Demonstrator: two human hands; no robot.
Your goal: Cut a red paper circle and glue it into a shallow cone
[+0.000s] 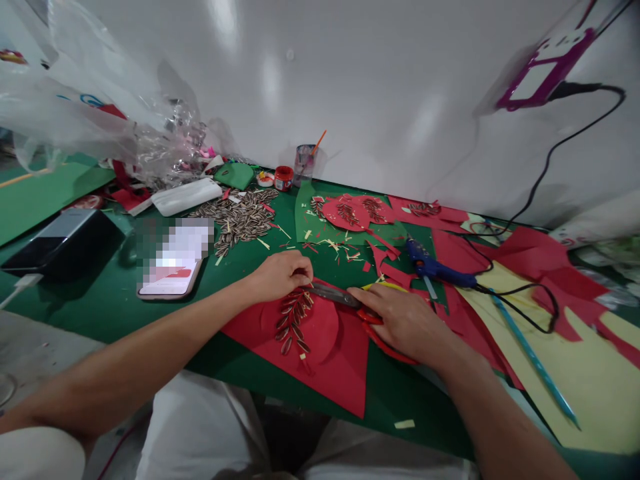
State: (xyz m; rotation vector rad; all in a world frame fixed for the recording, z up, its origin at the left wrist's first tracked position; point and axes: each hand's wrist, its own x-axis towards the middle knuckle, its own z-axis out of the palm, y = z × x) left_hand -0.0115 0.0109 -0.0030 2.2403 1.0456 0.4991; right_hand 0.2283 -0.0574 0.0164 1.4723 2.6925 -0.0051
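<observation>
My right hand (pixel 405 320) grips a pair of scissors (pixel 336 294) with red and yellow handles, its blades pointing left. Their tips reach the fingers of my left hand (pixel 283 275), which are pinched together; what they hold is too small to make out. Just below lies a red paper sheet (pixel 350 373) with a round red piece on it. Sunflower seeds (pixel 295 320) form a leaf-like string on that piece, with small pale yellow bits among them.
A seed pile (pixel 245 217) and a phone (pixel 175 267) lie left. Behind are a seed-decorated red cutout (pixel 350 212) and a red jar (pixel 284 179). A blue glue gun (pixel 440 270), its cord, a teal pencil (pixel 535 360) and yellow paper (pixel 600 393) are right. Paper scraps are scattered.
</observation>
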